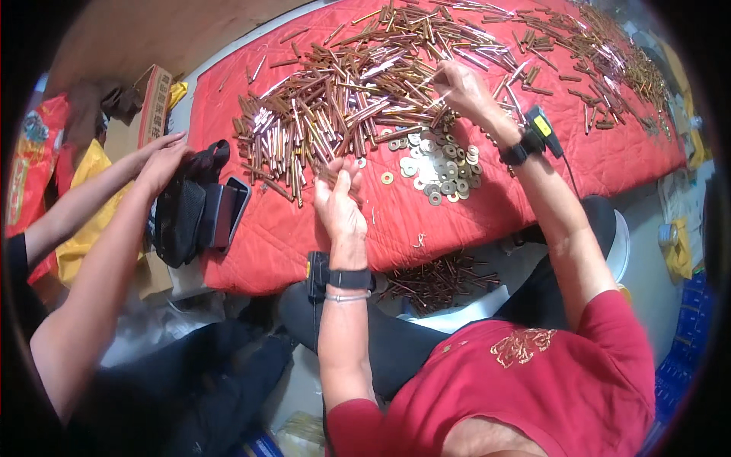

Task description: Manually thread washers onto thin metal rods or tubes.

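A large heap of thin copper-coloured metal rods spreads over the red quilted cloth. My left hand is at the heap's near edge, palm turned up and fingers curled around a few rods. Farther right, my right hand reaches over the heap's right side, thumb and fingers pinched together; what lies between the fingertips is too small to make out. Between my hands lies a loose pile of flat round metal washers, with a single brass-coloured washer apart from it.
At left, another person's hands rest by a black bag and a dark case at the cloth's edge. More metal pieces cover the far right. Below the edge sits a container of dark rods. Blue boxes stand right.
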Motion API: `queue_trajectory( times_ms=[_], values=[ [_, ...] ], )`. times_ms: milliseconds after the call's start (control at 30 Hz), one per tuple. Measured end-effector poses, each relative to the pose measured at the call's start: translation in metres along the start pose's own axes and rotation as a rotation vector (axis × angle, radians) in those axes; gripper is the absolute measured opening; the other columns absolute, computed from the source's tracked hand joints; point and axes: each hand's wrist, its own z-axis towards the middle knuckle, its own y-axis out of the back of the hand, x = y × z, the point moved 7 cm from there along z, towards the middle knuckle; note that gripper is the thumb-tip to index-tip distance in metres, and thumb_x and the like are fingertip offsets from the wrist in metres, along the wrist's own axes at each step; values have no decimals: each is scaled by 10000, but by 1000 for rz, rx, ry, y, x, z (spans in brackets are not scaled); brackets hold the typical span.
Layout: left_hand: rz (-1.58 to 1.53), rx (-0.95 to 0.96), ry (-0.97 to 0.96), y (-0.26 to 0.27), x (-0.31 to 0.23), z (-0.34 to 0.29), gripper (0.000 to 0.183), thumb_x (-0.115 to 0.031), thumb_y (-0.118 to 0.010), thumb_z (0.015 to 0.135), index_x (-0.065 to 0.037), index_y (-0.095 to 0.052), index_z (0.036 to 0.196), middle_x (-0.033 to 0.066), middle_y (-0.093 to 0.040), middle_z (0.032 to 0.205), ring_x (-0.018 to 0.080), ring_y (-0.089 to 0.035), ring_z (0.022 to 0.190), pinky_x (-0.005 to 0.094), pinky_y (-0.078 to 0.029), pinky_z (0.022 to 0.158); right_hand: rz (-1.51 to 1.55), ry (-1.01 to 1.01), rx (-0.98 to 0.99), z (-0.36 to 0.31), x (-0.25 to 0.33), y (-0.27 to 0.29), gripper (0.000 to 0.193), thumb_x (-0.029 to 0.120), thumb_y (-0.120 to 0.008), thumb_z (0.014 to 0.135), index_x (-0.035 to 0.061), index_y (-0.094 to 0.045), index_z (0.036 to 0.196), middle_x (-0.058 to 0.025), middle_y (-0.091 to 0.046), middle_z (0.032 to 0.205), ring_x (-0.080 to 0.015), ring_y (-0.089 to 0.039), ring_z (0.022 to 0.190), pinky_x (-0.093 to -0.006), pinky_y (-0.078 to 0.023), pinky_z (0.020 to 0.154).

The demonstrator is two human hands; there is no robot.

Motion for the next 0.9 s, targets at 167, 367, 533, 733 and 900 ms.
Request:
queue_trajectory(
  times_ms=[167, 367, 533, 733, 900],
  values=[
    [243, 288, 96, -17, 23, -3, 151, -34, -563, 884, -21, -576, 1034, 72, -652, 965, 125, -639, 832, 209, -495, 666, 793, -273, 268, -54, 41, -23, 102, 72, -598, 817, 27, -588, 908, -42, -615, 807, -90, -572, 675, -234, -468, 630],
    [131, 220, 197, -5, 25, -16, 161, -4, -534, 886, 15, -558, 1044, 97, -634, 886, 194, -655, 797, 251, -537, 626, 747, -223, 289, -96, 68, -51, 176, 83, -657, 800, 45, -596, 961, -16, -611, 721, -103, -561, 608, -266, -451, 561],
    [87, 135, 142, 5, 8, -18, 172, -5, -561, 880, 15, -554, 1050, 89, -603, 881, 209, -645, 815, 336, -570, 687, 79, 399, 139, -97, 105, -36, 197, 88, -648, 791, 27, -583, 967, -80, -580, 625, -233, -584, 535, -348, -472, 538],
    [-202, 21, 88, 18, 5, -14, 182, 3, -588, 868, 14, -549, 1046, 89, -592, 894, 230, -626, 862, 411, -567, 785, 66, 55, 552, -106, 115, -39, 137, 194, -583, 845, 84, -649, 893, -134, -639, 692, -270, -643, 608, -412, -502, 613],
    [-251, 51, 50, 20, 2, -12, 202, 23, -568, 868, 8, -539, 1067, 122, -612, 971, 258, -630, 901, 418, -552, 822, -47, 427, 312, -117, 121, -54, 111, 184, -590, 793, 79, -620, 775, -124, -607, 633, -310, -634, 657, -414, -489, 602]
  ],
)
